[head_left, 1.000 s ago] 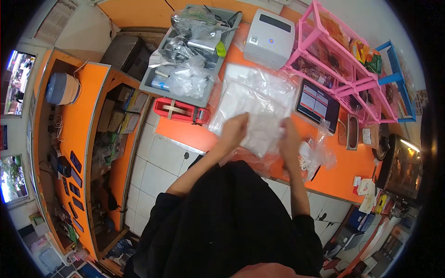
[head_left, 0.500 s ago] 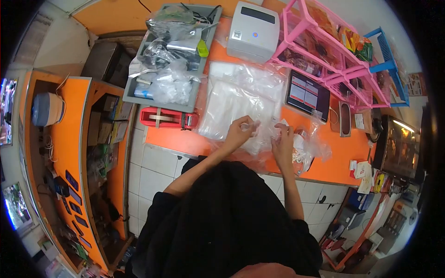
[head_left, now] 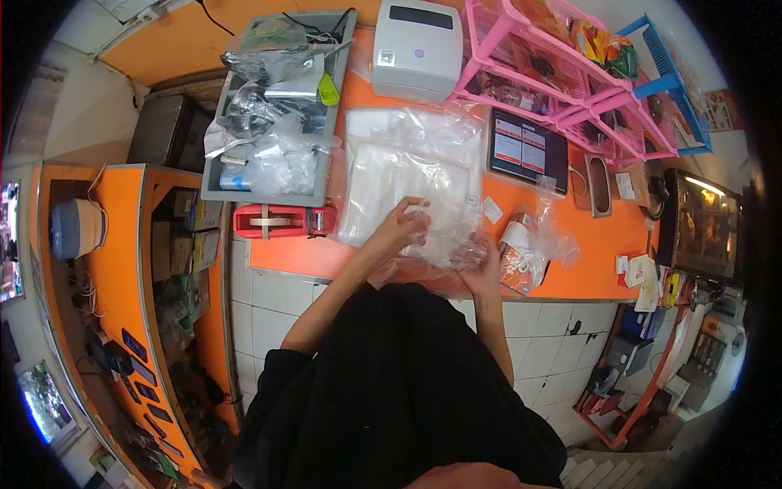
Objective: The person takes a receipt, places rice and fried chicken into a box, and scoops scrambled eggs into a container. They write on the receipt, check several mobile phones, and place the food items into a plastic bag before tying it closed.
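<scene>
A stack of clear plastic bags [head_left: 383, 175] lies on the orange table in front of me. Over its lower part is my left hand [head_left: 395, 231], fingers bent and a little apart, with nothing visible in them. My right hand [head_left: 482, 267] is closed on the crinkled edge of a clear plastic bag [head_left: 440, 251] at the stack's near right corner. Just right of that hand, a box in loose clear wrapping [head_left: 521, 254] sits on the table. A small white label [head_left: 492, 210] lies beyond my right fingers.
A grey tray [head_left: 269, 194] of plastic packets and a red tape dispenser [head_left: 281, 222] are on the left. At the back stand a white label printer [head_left: 417, 53], a tablet [head_left: 528, 152] and pink racks [head_left: 562, 73]. An orange shelf [head_left: 122, 269] stands far left.
My view has shifted slightly. My left fingers have loosened from a pinch. My right hand has come lower and nearer to me, onto the bag's edge, uncovering the white label.
</scene>
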Motion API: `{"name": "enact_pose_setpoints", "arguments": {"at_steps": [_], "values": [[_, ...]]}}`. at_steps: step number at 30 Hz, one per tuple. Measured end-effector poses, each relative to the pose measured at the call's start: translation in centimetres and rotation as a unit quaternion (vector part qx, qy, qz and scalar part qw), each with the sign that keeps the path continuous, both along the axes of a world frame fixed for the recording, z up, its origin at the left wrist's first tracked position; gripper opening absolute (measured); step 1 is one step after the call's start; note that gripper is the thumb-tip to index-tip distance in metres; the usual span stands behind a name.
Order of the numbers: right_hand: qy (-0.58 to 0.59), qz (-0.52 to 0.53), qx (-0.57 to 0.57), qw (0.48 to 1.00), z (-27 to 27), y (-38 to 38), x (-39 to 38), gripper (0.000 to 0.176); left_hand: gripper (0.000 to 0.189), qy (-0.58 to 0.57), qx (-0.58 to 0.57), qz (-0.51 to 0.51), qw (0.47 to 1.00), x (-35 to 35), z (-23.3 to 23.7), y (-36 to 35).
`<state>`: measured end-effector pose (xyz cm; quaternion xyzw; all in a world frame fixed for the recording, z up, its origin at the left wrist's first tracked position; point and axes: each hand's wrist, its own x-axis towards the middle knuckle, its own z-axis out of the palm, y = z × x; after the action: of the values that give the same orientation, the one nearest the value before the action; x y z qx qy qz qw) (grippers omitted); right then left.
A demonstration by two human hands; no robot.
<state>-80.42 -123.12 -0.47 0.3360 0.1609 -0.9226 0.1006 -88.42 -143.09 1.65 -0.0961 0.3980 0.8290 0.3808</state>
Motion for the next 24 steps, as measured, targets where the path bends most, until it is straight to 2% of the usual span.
{"name": "enact_pose_setpoints", "arguments": {"at_steps": [1, 3, 4, 7, 8, 10, 11, 12, 14, 16, 18, 19, 20, 22, 23, 24], "values": [[-0.030, -0.005, 0.061, 0.998, 1.5, -0.3, -0.3, 0.016, 0.019, 0.112, -0.081, 0.017, 0.990, 0.2, 0.3, 0.5], [0.016, 0.011, 0.034, 0.999, 2.7, -0.1, -0.7, 0.020, 0.026, 0.329, -0.235, 0.050, 0.913, 0.5, 0.7, 1.2], [0.041, 0.019, 0.021, 0.999, 3.0, 0.1, -0.8, 0.023, 0.026, 0.376, -0.281, 0.067, 0.881, 0.3, 0.4, 1.4], [0.068, 0.037, 0.115, 0.990, 3.3, -0.2, -0.3, 0.030, 0.024, 0.486, -0.395, 0.117, 0.771, -0.2, 0.5, 2.3], [0.102, 0.036, 0.246, 0.963, 3.3, -0.6, -0.3, 0.032, 0.022, 0.509, -0.424, 0.133, 0.738, 0.0, 0.9, 2.6], [0.158, 0.032, 0.492, 0.856, 3.7, -1.7, -0.2, 0.037, 0.018, 0.576, -0.455, 0.130, 0.666, 0.1, 1.2, 2.8], [0.144, -0.015, 0.656, 0.740, 4.3, -2.4, -0.2, 0.037, 0.018, 0.621, -0.457, 0.110, 0.627, -0.1, 0.9, 2.8], [0.123, -0.060, 0.793, 0.594, 5.1, -3.0, -0.3, 0.037, 0.018, 0.664, -0.458, 0.091, 0.585, -0.1, 0.6, 2.9], [0.163, -0.050, 0.882, 0.438, 6.6, -3.4, -0.2, 0.035, 0.027, 0.655, -0.440, 0.053, 0.612, 0.0, -0.1, 3.6], [0.288, 0.058, 0.836, 0.464, 7.4, -3.5, 0.7, 0.031, 0.037, 0.648, -0.407, 0.025, 0.643, 0.4, 0.5, 4.3], [0.216, 0.089, 0.808, 0.540, 2.7, -3.4, 1.0, 0.031, 0.045, 0.647, -0.350, 0.005, 0.677, 1.1, 1.5, 5.3], [0.183, 0.103, 0.791, 0.575, 1.1, -3.2, 0.6, 0.031, 0.047, 0.666, -0.342, -0.009, 0.663, 1.6, 1.9, 5.9], [0.180, 0.023, 0.871, 0.456, 1.1, -2.9, -0.2, 0.026, 0.049, 0.684, -0.335, -0.021, 0.648, 2.2, 2.2, 6.4], [0.075, 0.088, 0.791, 0.601, 3.0, -1.7, -0.4, 0.030, 0.060, 0.709, -0.335, -0.056, 0.618, 3.3, 2.5, 7.1], [0.019, 0.120, 0.736, 0.666, 3.7, -1.1, -0.1, 0.032, 0.063, 0.688, -0.333, -0.080, 0.640, 3.6, 2.7, 7.4], [0.010, 0.122, 0.764, 0.633, 3.9, -0.6, 0.4, 0.035, 0.066, 0.666, -0.330, -0.106, 0.660, 3.6, 4.0, 7.7]]}}
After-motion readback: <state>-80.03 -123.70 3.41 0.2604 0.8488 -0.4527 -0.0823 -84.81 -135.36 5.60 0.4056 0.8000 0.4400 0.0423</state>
